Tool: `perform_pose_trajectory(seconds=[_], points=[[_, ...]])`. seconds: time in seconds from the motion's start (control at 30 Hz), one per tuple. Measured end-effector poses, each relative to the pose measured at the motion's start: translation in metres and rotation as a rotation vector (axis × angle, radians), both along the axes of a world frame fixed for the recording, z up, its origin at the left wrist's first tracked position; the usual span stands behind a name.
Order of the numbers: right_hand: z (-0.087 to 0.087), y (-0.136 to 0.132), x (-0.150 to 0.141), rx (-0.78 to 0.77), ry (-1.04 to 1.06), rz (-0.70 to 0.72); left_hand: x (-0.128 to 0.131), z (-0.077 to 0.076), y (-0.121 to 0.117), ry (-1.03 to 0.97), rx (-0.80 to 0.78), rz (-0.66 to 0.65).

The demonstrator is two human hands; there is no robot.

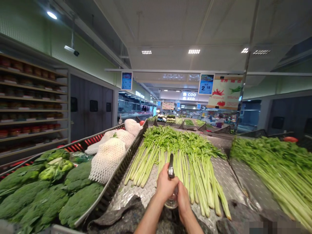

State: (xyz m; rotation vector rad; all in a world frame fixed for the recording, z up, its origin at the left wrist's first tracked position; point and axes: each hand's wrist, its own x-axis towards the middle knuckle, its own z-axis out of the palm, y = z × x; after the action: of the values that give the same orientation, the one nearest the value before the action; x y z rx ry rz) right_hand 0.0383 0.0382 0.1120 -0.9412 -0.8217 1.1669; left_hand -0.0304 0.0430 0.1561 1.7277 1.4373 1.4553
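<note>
My left hand (164, 182) is closed around the upper part of a clear spray bottle (171, 204) with a black and silver trigger head (171, 166). Pressed against the bottle's other side is my right hand (183, 196), its fingers mostly hidden. The bottle is above the near edge of a sloped metal display tray (148, 194). Beyond and beneath it lies a spread of celery (195, 162), leaves toward the back and pale stalks toward me. Dark grey cloth (119, 217) lies crumpled along the front, partly behind my forearms.
At left, a black crate (129, 152) holds broccoli (29, 198) and produce in white foam netting (107, 159). More celery (275, 172) shows at right beyond a metal edge. Price signs (206, 84) hang overhead. Shelves of jars (31, 107) stand far left; a person (220, 121) is far back.
</note>
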Motion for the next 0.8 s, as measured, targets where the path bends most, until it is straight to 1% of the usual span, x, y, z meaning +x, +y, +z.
perform_pose_trajectory(seconds=[0.27,0.47,0.63,0.8], points=[[0.011,-0.007,0.012,0.019,0.044,0.004,0.012,0.007,-0.006,-0.011,0.009,-0.019],[0.011,-0.008,0.019,0.035,0.028,-0.04,0.022,0.01,-0.007,-0.004,-0.008,0.011],[0.011,-0.01,0.03,-0.007,-0.013,-0.079,0.03,0.009,-0.008,-0.003,-0.029,-0.02],[0.009,-0.012,0.04,0.021,-0.032,-0.087,0.039,0.01,-0.01,-0.018,-0.047,-0.059]])
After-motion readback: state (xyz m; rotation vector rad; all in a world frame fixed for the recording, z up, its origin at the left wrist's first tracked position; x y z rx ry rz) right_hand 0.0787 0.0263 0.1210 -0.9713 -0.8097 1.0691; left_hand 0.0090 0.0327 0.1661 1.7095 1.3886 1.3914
